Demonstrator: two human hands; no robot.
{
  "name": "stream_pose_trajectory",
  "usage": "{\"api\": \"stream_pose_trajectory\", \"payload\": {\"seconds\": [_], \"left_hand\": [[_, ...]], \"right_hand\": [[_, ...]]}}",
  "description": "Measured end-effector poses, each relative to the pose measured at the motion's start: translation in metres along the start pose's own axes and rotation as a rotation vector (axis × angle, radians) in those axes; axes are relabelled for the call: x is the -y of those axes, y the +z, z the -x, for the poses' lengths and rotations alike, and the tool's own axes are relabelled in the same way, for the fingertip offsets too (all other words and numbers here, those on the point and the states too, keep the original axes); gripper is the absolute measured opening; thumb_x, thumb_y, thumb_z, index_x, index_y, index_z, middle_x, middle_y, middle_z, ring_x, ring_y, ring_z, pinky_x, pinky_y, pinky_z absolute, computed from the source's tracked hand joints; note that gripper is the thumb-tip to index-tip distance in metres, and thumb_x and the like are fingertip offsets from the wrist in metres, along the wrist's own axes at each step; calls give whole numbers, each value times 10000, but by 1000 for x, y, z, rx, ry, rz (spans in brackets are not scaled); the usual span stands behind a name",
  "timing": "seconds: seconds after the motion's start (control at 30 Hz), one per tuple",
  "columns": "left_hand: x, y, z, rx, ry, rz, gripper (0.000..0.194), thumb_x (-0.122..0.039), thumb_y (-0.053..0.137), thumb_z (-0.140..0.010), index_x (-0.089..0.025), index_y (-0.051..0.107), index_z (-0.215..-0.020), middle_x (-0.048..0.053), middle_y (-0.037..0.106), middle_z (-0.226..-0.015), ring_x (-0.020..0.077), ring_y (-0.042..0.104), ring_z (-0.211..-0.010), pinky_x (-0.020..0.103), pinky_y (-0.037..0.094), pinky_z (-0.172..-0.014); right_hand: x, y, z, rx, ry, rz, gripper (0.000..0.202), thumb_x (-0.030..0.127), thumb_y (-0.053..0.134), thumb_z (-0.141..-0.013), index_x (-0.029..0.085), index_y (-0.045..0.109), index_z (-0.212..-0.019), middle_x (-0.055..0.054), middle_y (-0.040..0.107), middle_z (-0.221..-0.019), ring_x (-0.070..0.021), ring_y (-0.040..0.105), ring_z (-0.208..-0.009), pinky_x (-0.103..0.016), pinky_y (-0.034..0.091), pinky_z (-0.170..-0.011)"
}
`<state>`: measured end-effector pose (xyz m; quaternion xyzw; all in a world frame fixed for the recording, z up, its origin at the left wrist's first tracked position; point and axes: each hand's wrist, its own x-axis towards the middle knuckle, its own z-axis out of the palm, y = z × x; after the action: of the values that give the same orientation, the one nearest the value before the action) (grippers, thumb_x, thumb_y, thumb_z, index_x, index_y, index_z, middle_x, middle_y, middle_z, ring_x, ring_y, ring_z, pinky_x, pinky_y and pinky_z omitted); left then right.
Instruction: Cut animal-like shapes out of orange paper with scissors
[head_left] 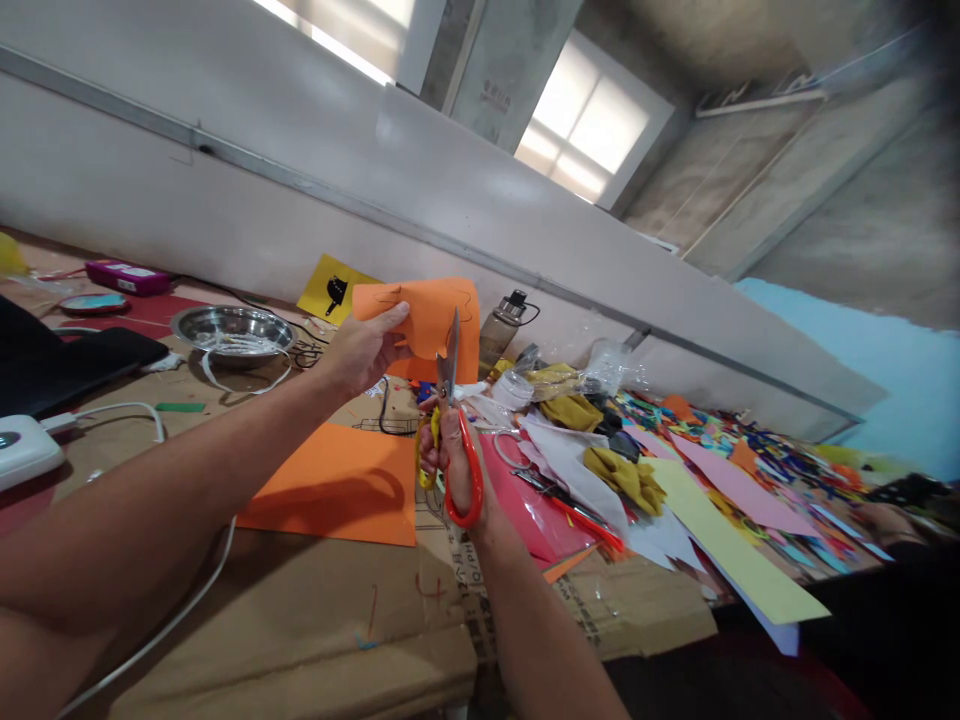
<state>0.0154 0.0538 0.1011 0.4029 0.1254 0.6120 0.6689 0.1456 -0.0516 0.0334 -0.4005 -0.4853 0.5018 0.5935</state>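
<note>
My left hand [373, 348] pinches the upper left part of an orange sheet of paper [431, 300], holding it upright above the table. Dark drawn lines mark its top portion. My right hand [454, 460] grips a pair of scissors [448, 375] with a red handle loop, blades pointing up and parted at the paper's lower edge. Something yellow shows by the fingers of that hand; I cannot tell whether it belongs to the scissors. Beneath my hands, a larger orange sheet [330, 485] lies flat on the cardboard [315, 610].
At the left are a metal bowl [232, 325], a white device [26, 450] with a cable and a purple box [129, 277]. A bottle [501, 325] stands behind the paper. Cloth gloves [626, 478], coloured sheets [739, 535] and many scraps crowd the right.
</note>
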Motion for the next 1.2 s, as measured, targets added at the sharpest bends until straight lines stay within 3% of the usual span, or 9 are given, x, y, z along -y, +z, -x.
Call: {"api": "stream_pose_trajectory", "payload": {"seconds": [0.23,0.5,0.7,0.9,1.2], "left_hand": [[-1,1,1,-24,-24,-18,169,-166,697,-862,-161,707,-1031,81,787,-936,247,759,-940,454,635,-881],[1,5,3,-16,-31,-18,94,-149,683,-862,-151,702,-954,93,786,-935,266,753,-978,480,622,-897],[0,6,4,-16,-20,-31,145,-152,689,-857,-153,698,-1001,96,786,-988,264,753,-981,470,627,-886],[-2,7,5,-4,-23,-30,126,-149,676,-869,-149,691,-995,90,788,-972,250,757,-961,439,633,-871],[-1,9,5,-4,-24,-5,108,-141,689,-851,-152,701,-958,96,781,-950,273,754,-976,479,627,-885]], "right_hand": [[-1,-3,0,4,-15,51,668,817,610,-749,227,544,-1057,68,414,-672,-76,313,-520,-225,253,-486],[-1,-4,-2,-13,-30,63,709,845,631,-710,227,544,-1048,63,410,-651,-93,301,-508,-250,242,-475],[-3,-5,-2,-26,-15,32,698,827,661,-694,229,556,-1036,65,416,-669,-75,315,-512,-214,243,-473],[-5,-6,-2,-23,16,8,610,772,638,-763,236,546,-1040,75,391,-643,-74,283,-493,-210,223,-467],[0,-2,0,-15,-11,47,671,828,642,-712,239,520,-1010,96,350,-628,-62,259,-471,-199,209,-435]]}}
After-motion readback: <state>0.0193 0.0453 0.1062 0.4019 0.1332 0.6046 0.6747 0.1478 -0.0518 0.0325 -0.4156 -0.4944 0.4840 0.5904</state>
